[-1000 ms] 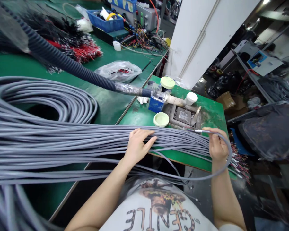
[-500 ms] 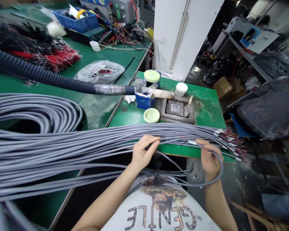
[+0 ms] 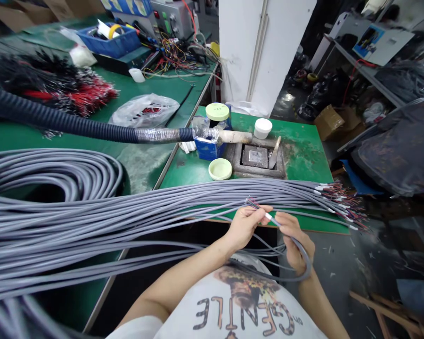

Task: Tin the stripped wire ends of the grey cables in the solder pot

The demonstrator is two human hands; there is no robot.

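Note:
One grey cable (image 3: 305,258) curves up from below and ends between my hands in thin coloured wires (image 3: 251,202) behind a white band (image 3: 268,216). My right hand (image 3: 296,238) is closed round the grey jacket just behind the band. Thumb and fingers of my left hand (image 3: 246,225) pinch the end at the base of the bare wires. The wire tips point up and left. Beyond my hands, a thick bundle of grey cables (image 3: 183,195) runs across the bench, its stripped ends (image 3: 344,205) fanned out at the right.
Behind the bundle sits a square metal pot (image 3: 257,157) in a block, with a scraper (image 3: 274,153) leaning on it. A hose (image 3: 120,134) reaches over from the left. Nearby are a pale green dish (image 3: 220,168), a white jar (image 3: 263,127) and coiled cable (image 3: 92,174).
My left hand has moved right and taken hold of the wire end. My right hand has shifted left with the cable, and both hands are now close together.

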